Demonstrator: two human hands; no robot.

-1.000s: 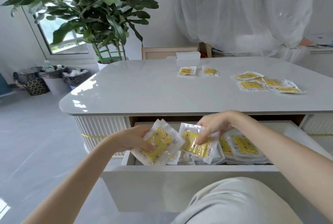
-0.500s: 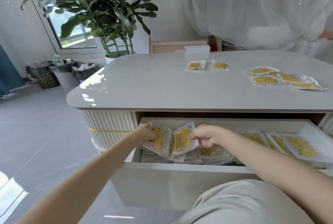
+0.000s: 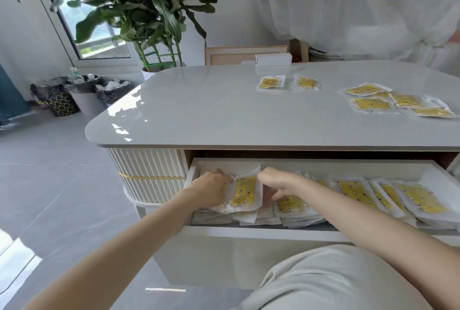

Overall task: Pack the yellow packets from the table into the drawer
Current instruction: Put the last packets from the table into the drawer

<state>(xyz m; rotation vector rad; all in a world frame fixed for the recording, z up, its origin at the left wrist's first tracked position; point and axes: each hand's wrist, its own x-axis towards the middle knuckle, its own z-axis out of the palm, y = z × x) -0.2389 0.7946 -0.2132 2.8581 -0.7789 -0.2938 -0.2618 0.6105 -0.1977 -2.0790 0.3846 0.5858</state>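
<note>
Shifted lower and further left in the drawer since half a second ago, with the held packets now almost on the stack beneath. To seat well: tip flat between the hands, square up with the row just right of the right hand, release both sides together. Grip check — left hand curled over the left packet, gripping; right hand curled, pinching the right packet's edge. Not yet fetched: loose packets on the table, well beyond both hands, rightward.

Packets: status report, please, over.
Both busy: left grip and right grip hold packets low in drawer. On table, spare packets. Nothing blocks.
</note>
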